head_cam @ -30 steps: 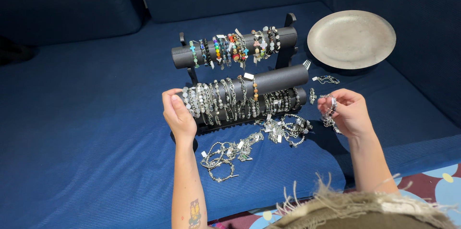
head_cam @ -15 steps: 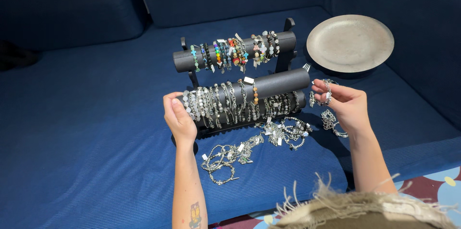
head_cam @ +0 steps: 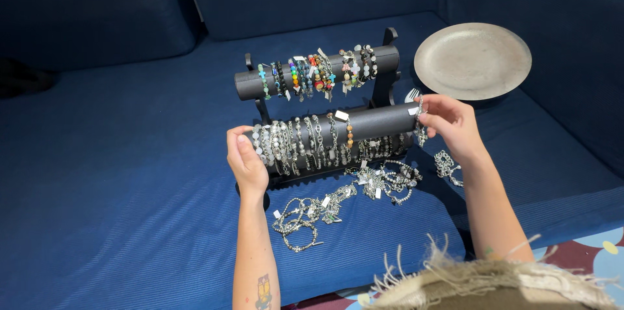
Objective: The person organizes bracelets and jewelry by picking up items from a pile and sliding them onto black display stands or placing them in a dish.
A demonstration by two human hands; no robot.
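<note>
A person seated at a dark blue ribbed sofa (head_cam: 117, 173) works at a black two-bar bracelet display stand (head_cam: 383, 73), the landmark of the scene. The left hand (head_cam: 246, 160) is curled around the left end of the stand's lower black padded bar (head_cam: 377, 121), thumb up, beside a dense row of silver and pearl-toned bracelets (head_cam: 292, 144) strung along it. The right hand (head_cam: 452, 125) is at the bar's right end, fingertips pinched together on a silver chain bracelet (head_cam: 420, 129) that hangs just against the bar's tip; whether it is already looped over the end cannot be told. The upper bar (head_cam: 318, 76) carries a row of coloured bead bracelets (head_cam: 305, 75). In front of the stand, on the seat, lies a loose heap of silver bracelets with small white tags (head_cam: 344, 199); a smaller silver bracelet (head_cam: 447, 166) lies right of the stand, below the right wrist. A round grey metal plate (head_cam: 472, 61) sits behind and right of the stand, apart from both hands.

Compared with a second ago, the right hand has risen from beside the stand's foot to the end of the lower bar, bringing the chain with it, while the left hand has kept its grip on the opposite end.
</note>
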